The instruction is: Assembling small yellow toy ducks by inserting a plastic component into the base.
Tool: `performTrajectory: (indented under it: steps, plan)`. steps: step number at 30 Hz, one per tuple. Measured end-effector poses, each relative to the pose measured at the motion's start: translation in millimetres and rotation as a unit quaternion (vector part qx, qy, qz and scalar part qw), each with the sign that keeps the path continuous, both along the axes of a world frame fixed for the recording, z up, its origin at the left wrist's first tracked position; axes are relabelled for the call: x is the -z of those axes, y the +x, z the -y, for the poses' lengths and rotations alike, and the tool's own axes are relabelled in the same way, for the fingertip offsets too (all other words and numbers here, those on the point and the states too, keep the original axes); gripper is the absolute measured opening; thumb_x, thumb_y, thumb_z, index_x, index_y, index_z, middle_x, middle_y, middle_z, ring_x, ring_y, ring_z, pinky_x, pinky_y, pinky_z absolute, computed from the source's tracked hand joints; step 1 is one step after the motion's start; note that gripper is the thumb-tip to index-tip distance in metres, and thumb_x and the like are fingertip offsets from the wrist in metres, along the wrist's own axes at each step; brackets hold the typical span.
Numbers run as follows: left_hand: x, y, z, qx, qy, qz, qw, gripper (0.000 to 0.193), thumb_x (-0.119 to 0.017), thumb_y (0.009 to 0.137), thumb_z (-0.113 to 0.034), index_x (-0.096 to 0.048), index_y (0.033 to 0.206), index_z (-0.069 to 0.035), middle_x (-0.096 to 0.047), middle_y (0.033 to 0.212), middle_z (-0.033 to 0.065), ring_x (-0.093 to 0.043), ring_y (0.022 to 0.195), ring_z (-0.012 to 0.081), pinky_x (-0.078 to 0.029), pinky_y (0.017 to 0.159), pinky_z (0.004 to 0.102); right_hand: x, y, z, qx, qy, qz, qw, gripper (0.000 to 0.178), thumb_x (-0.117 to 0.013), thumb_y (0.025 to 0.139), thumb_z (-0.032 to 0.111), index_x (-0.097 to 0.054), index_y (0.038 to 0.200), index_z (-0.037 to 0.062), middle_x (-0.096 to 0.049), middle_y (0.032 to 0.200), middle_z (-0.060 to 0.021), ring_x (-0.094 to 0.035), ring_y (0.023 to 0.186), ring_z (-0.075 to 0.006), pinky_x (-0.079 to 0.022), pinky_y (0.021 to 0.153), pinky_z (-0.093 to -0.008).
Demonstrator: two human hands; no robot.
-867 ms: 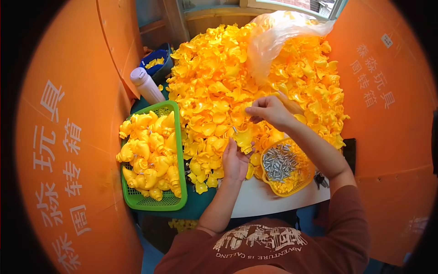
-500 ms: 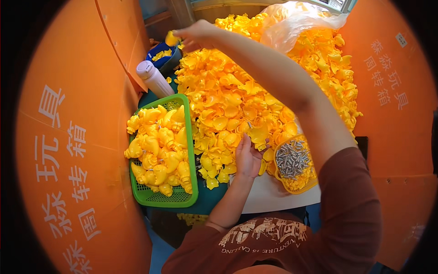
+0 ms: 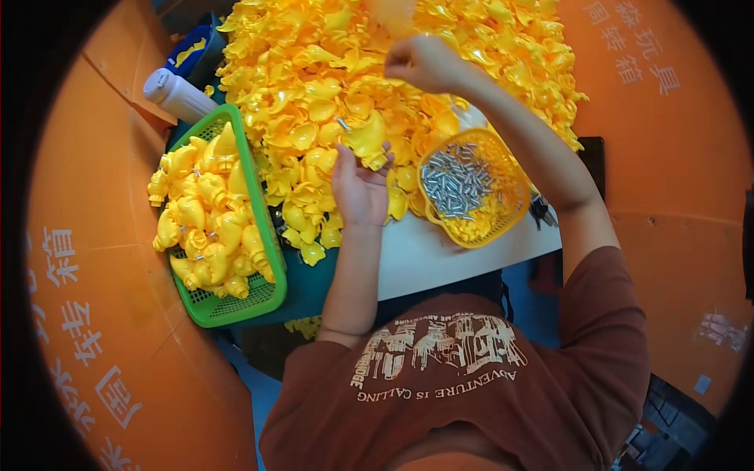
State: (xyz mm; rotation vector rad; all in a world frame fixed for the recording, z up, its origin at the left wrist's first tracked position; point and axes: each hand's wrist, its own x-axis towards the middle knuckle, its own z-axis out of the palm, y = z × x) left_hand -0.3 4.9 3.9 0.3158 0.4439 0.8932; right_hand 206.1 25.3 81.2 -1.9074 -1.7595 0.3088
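Pale characters [image 3: 82, 323] mark orange panels [image 3: 667, 259], pale lettering [image 3: 471, 386] (upside down) a brown shirt [image 3: 561, 400].

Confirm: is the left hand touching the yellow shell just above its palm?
Touching. The head view shows the yellow shell held in the left hand, narrow end toward the palm.

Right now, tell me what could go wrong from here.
The yellow piece in the left hand could slip and get lost among the heap of similar pieces. The right forearm appears close to the yellow basket; a bump might spill its metal pins. The green basket is heaped, so pieces on top could tumble off.
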Motion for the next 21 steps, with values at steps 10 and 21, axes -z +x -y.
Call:
performTrajectory:
  steps: [10,21]
  plan:
    - [-2,-1,3,-0.059,0.067,-0.030,0.996,0.032,-0.040,0.095,-0.032,-0.050,0.107,-0.003,-0.060,0.097,0.0103,-0.061,0.082,0.0234,-0.052,0.069,0.0339,45,-12,27,0.036,-0.076,0.173,0.981,0.016,-0.059,0.076,0.021,-0.064,0.087,0.0125,-0.061,0.088,-0.0131,-0.060,0.085,-0.0289,-0.048,0.068,-0.0398]
    - [-4,0,8,0.004,0.050,-0.030,0.998,0.031,-0.040,0.095,-0.031,-0.051,0.103,-0.003,-0.061,0.093,0.0103,-0.063,0.078,0.0233,-0.054,0.066,0.0341,5,-20,86,-0.024,-0.105,-0.753,0.649,0.017,-0.049,0.087,0.018,-0.053,0.096,0.0042,-0.062,0.096,-0.0134,-0.063,0.092,-0.0282,-0.054,0.065,-0.0302]
